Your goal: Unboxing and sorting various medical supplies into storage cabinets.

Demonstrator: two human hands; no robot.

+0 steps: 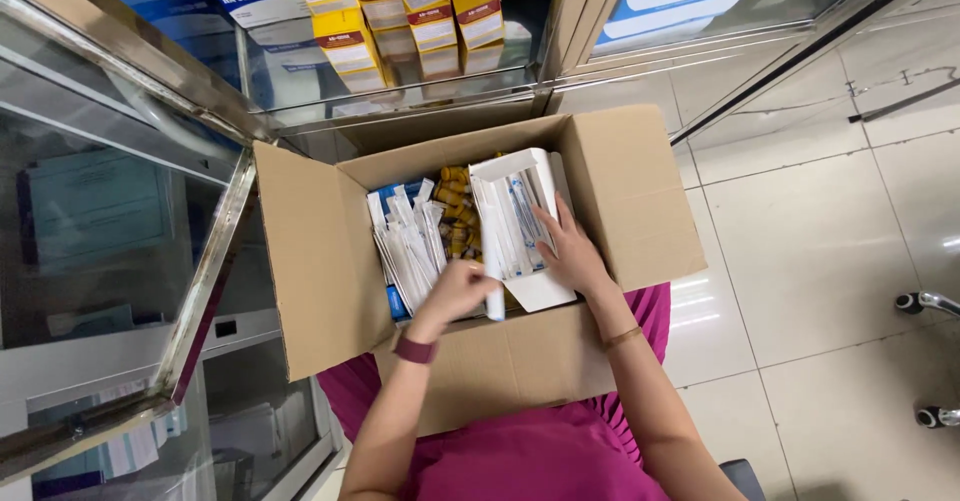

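Open brown carton (pixel 620 191) holding white sachets (pixel 410 246); yellow boxes (pixel 350 46), red-banded white labels, shelved behind glass

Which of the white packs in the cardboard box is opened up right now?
The white carton under the right hand, at the box's right side: its flap stands open, unlike the sealed flat packets on the left.

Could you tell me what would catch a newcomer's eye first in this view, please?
The open cardboard box fills the middle of the view, resting on the lap of the person in a magenta garment. Inside it, the left hand pinches a slim white packet while the right hand lies on an opened white carton of such packets. Behind, a glass cabinet shelf holds stacked yellow boxes.
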